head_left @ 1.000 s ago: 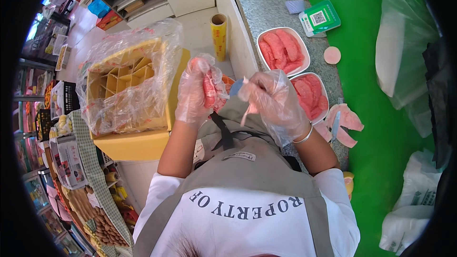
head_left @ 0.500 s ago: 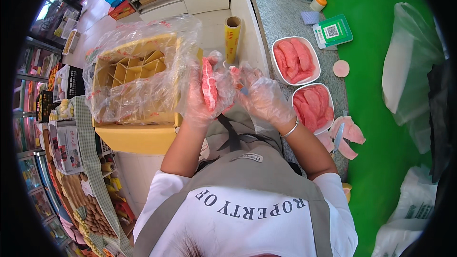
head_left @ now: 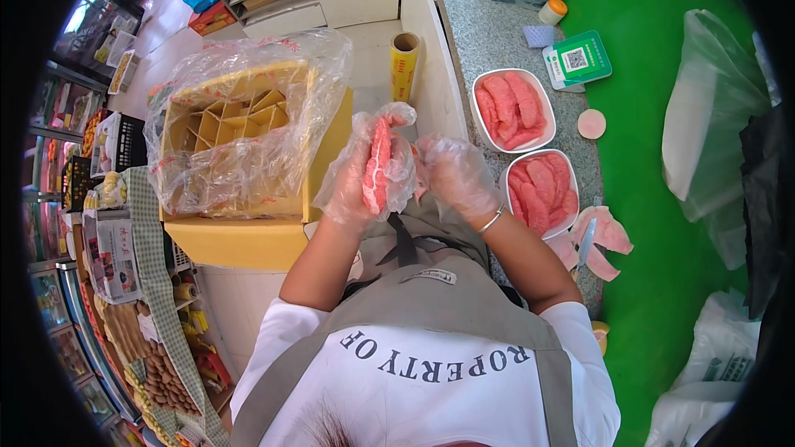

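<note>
My left hand (head_left: 352, 170), in a clear plastic glove, is closed round a red pomelo segment (head_left: 378, 167) with a white line of membrane running down it. Close by on its right, my gloved right hand (head_left: 455, 172) has its fingers curled in toward the segment. Whatever those fingertips pinch is too small to make out. Two white tubs stand on the counter to the right, the far tub (head_left: 548, 137) and the near tub (head_left: 573, 230), both filled with peeled pomelo flesh (head_left: 542, 190).
Left of my hands is a yellow carton (head_left: 232, 244) with dividers and loose plastic film. A roll of wrap (head_left: 404, 66) stands beyond my hands. Pomelo peel (head_left: 609, 232) and a knife (head_left: 587, 242) lie beside the near tub. A green code stand (head_left: 580, 60) is farther back.
My right hand has turned and drawn in, so its fingertips are now hidden. My left hand has shifted slightly right and lower with the pomelo segment, which is now tilted more.
</note>
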`<state>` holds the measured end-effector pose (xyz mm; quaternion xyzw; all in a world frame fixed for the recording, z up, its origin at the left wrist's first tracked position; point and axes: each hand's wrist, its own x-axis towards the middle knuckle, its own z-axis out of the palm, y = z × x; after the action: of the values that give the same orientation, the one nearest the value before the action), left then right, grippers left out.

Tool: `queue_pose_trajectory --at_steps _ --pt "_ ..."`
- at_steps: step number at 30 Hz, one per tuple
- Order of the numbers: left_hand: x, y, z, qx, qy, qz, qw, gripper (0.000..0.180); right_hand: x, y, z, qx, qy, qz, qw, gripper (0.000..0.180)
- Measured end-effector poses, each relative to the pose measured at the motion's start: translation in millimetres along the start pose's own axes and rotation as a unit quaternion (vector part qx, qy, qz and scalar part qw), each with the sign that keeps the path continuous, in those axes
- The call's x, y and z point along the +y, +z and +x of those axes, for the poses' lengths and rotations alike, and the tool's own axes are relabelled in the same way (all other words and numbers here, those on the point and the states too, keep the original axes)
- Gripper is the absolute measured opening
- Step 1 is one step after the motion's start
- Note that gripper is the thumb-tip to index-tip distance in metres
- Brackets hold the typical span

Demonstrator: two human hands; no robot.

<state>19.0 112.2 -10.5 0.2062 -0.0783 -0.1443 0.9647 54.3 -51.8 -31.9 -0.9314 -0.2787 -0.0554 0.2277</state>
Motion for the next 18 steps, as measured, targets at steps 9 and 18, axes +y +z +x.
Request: queue_pose_trajectory --at_steps 9,18 --pt "-7.1 -5.7 0.8 0.074 -0.049 0.074 0.993 0.052 -17.8 -59.3 -4.4 0.095 0.022 0.360 0.928 0.041" --pt "-4.8 -1.3 -2.3 0.112 -0.161 0.112 0.974 0.051 -23.5 -62.2 -1.0 0.039 0.072 0.437 0.896 0.032"
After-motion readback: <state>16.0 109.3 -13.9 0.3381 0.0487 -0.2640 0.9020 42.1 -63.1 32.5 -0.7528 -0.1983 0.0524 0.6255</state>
